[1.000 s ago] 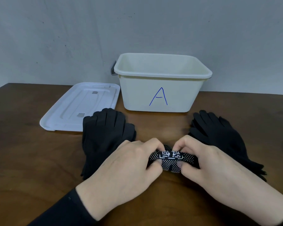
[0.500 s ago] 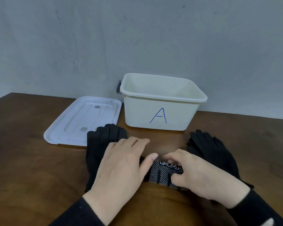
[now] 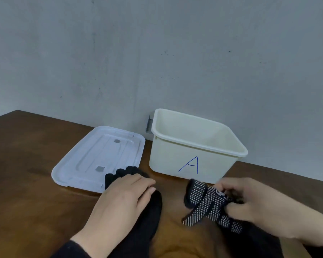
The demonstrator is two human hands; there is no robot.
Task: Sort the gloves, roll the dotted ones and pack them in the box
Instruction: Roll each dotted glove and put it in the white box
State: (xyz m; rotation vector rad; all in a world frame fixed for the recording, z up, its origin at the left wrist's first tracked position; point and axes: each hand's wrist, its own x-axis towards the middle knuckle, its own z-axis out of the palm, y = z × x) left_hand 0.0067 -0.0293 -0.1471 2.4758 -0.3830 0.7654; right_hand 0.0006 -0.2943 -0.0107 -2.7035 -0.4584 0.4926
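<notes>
Leftmost, well left of the box (image 3: 194,157): a white lid (image 3: 93,157), lying flat on the brown table (image 3: 26,192), its near edge overlapped by fingertips of a plain black glove pile (image 3: 147,216). Nearer than the lid, left of the box's front wall: left hand (image 3: 123,200), fingers straight and flat, pressing down on that plain pile, gripping nothing. Then the box itself, open, marked A, nothing visible inside from this angle. Just in front of the box's right front corner: right hand (image 3: 250,202), fingers curled, pinching the dotted gloves (image 3: 207,205) by the cuff end. Not a tight roll right now, judging by the loose flap hanging toward the table and the finger ends splaying below the wrist.

Likely trouble: unrolling on the way up to the box, caused by a one-handed pinch on a springy bundle. Possibly also a snag of the trailing flap on the box rim, dropping the bundle in front of the box. Lesser risk: dragging the plain gloves along once the flat hand lifts, muddling the sorted piles beside the box.
</notes>
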